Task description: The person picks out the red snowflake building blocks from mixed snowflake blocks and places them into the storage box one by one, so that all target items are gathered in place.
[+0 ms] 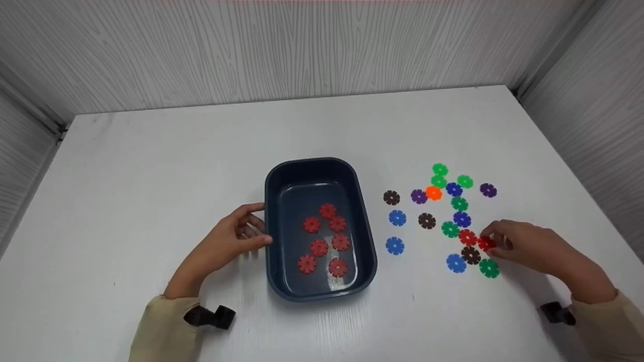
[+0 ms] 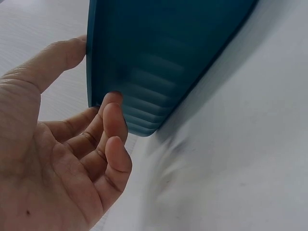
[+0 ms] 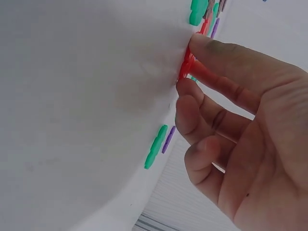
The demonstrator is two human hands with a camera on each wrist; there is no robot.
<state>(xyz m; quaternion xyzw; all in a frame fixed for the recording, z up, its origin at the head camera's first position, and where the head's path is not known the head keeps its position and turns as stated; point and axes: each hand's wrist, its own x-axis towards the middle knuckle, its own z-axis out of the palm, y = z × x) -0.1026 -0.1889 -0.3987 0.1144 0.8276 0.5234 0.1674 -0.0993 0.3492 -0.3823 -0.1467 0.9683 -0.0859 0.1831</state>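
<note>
A dark blue tray [image 1: 316,296] stands mid-table with several red flower-shaped discs [image 1: 319,247] inside. Beside its left wall is my left hand [image 1: 234,235]. The thumb and forefinger touch the rim, the other fingers loosely bent near the outer wall in the left wrist view. On the right, my right hand [image 1: 533,246] pinches a red notched disc [image 3: 186,65] between thumb and fingertips, low over the table. Another red disc [image 1: 467,237] lies just left of it. A brown disc [image 1: 471,255] and a green disc [image 1: 489,268] lie close by.
Right of the tray, loose discs are scattered on the white table [image 1: 151,166]: blue [image 1: 395,245], purple [image 1: 418,196], orange [image 1: 433,193], and several green ones [image 1: 439,169]. Panelled walls [image 1: 302,50] stand behind and at both sides.
</note>
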